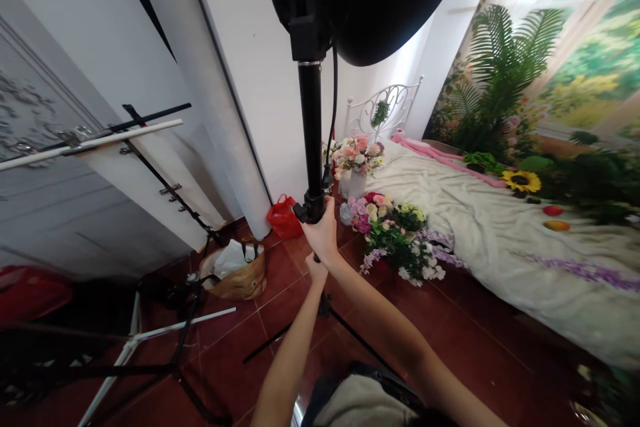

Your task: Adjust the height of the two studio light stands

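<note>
A black light stand (312, 127) rises upright in front of me, with a big black lamp shade (385, 0) at its top. My right hand (323, 232) is wrapped round the pole just under the black locking collar (311, 208). Lower down, my left hand (316, 269) closes round the same pole, partly hidden behind my right wrist. A dark cable (335, 100) hangs along the pole's right side. The stand's spread legs (353, 330) rest on the red tiles, partly covered by my arms.
Bunches of artificial flowers (385, 220) stand on the right, beside a bed with a cream blanket (480, 233). On the left are a red bag (285, 219), a tan bag (245, 277), a white-and-black stand (133, 340) and a white crossbar (125, 135).
</note>
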Motion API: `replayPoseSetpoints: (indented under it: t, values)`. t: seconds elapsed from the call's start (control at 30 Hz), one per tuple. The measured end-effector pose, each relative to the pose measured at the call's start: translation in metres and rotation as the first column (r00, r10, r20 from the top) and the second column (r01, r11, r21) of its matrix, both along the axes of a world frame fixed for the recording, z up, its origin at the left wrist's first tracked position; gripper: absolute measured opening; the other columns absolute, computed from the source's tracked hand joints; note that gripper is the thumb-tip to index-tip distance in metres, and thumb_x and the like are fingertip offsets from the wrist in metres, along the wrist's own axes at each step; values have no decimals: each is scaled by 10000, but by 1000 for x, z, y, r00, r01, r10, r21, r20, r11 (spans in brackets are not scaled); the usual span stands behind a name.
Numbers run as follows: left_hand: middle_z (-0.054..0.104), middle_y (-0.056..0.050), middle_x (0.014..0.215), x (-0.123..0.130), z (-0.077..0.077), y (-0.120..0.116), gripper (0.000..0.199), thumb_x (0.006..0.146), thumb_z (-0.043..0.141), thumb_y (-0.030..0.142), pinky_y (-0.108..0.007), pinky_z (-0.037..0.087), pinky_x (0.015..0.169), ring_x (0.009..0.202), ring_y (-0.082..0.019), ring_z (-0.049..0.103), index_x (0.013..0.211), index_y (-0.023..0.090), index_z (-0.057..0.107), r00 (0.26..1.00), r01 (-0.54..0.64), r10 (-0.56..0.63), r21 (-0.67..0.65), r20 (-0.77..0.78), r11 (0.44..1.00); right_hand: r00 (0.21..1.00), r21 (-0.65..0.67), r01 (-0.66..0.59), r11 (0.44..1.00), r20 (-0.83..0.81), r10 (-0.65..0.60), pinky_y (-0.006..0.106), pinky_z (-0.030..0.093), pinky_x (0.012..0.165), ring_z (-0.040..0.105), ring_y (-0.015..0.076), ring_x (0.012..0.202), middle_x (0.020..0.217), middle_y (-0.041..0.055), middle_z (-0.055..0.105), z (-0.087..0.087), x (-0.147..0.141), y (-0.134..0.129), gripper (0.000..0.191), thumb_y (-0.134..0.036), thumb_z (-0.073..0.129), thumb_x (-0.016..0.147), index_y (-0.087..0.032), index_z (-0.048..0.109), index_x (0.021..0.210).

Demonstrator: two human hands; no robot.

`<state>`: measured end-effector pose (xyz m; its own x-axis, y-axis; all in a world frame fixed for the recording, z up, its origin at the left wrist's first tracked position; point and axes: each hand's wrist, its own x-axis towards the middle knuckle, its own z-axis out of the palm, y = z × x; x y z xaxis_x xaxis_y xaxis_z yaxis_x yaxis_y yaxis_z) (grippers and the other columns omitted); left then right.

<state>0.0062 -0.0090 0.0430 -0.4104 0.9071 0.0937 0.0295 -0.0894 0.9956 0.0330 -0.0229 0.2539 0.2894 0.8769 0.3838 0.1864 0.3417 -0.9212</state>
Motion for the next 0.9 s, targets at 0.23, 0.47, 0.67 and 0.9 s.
replayPoseSetpoints:
  t: [0.23, 0.47, 0.67, 0.9]
  values:
    - [521, -4, 480, 3, -7, 2, 185, 554, 622, 264, -209, 362, 458, 467, -104, 470, 461, 147, 512, 999, -36, 36, -20, 8, 999, 951, 214, -255, 943, 230, 205, 371, 449, 945, 533, 208, 1112, 1265, 127, 486, -39, 57, -12, 636, -379, 635, 760, -184, 346, 1292]
    - [482, 7, 468, 4, -16, 6, 287, 596, 632, 372, -196, 347, 438, 451, -96, 449, 477, 140, 510, 996, -60, 58, -25, -72, 998, 805, 8, -309, 951, 535, 257, 449, 345, 1061, 385, 212, 1283, 1373, 100, 425, -171, 114, -55, 326, -298, 418, 903, -216, 474, 1214]
    - [487, 7, 466, 4, -21, 7, 280, 602, 632, 350, -200, 344, 433, 439, -91, 438, 471, 140, 503, 996, -43, 41, -28, -82, 999, 715, -59, -343, 937, 631, 301, 482, 252, 1107, 237, 199, 1367, 1460, 65, 316, -214, 101, -52, 407, -273, 348, 926, -231, 381, 1330]
    - [525, -5, 506, 4, -23, 7, 251, 588, 651, 335, -194, 352, 450, 468, -93, 463, 496, 132, 535, 999, -30, 30, -16, -16, 999, 791, -68, -339, 938, 520, 324, 463, 292, 1077, 348, 190, 1314, 1296, 95, 516, -222, 97, -17, 374, -309, 335, 932, -208, 423, 1281]
